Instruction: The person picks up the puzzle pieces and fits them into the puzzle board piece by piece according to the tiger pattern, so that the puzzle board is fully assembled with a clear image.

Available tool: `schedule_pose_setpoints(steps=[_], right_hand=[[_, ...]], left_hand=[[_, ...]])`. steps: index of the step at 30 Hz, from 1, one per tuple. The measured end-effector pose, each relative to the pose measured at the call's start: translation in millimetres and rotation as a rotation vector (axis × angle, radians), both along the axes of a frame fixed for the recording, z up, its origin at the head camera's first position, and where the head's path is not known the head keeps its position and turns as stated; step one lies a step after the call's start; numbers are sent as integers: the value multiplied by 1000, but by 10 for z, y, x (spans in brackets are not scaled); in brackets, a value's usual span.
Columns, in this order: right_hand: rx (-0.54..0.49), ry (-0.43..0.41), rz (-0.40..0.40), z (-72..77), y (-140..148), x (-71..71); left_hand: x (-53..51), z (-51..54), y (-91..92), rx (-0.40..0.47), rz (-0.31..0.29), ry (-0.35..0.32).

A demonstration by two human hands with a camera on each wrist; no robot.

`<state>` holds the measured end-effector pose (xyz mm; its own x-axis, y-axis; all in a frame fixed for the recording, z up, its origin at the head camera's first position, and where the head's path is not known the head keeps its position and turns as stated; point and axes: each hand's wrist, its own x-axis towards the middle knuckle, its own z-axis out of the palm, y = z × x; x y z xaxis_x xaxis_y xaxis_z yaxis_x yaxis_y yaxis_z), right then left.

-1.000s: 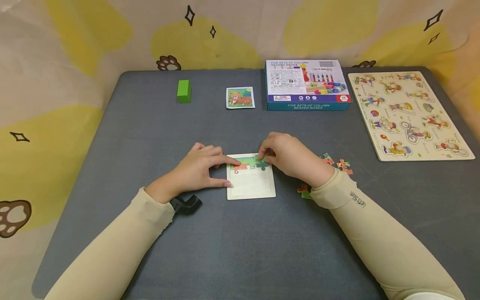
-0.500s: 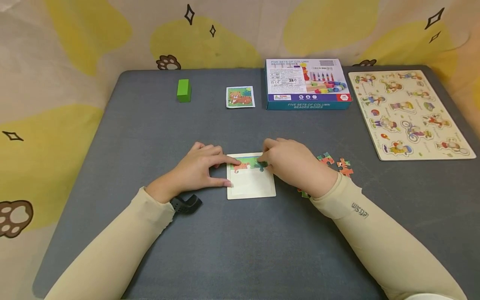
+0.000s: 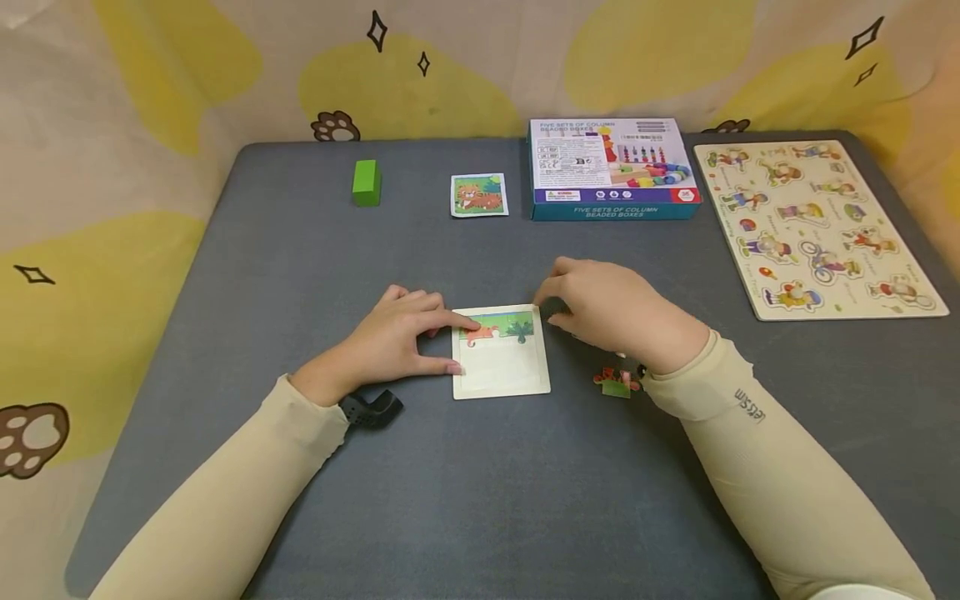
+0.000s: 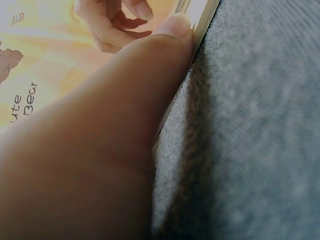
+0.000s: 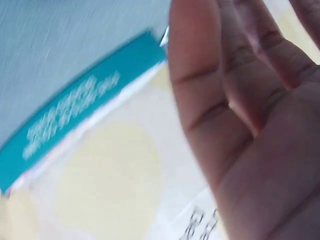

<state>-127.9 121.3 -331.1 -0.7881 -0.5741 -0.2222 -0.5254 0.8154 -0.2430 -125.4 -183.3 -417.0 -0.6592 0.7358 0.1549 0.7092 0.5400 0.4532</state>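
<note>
I see the tray [image 3: 502,371] flat on the table [image 3: 480,500]. My left hand [image 3: 401,337] presses its left side, thumb on the rim, pointing finger on the top row of pieces [image 3: 506,323]. My right hand [image 3: 611,304] is loose, just by the tray's far right corner, with nothing in it that I can see. Loose pieces [image 3: 617,384] lie to the right. To fit one well, I'd hold the tray still, check the card [image 3: 478,197], line up the bumps and push flat.
</note>
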Motion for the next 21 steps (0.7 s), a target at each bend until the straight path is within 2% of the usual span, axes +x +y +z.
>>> schedule_pose_setpoints(steps=[4, 9, 13, 21], right_hand=[[72, -14, -108, 121, 199, -68], [140, -145, -186, 155, 343, -127], [191, -194, -204, 100, 323, -148], [212, -201, -200, 16, 233, -128]], left_hand=[[-7, -9, -2, 34, -5, 3], [-5, -14, -4, 48, 9, -16], [-1, -1, -1, 49, 31, -44], [-9, 14, 14, 13, 59, -58]])
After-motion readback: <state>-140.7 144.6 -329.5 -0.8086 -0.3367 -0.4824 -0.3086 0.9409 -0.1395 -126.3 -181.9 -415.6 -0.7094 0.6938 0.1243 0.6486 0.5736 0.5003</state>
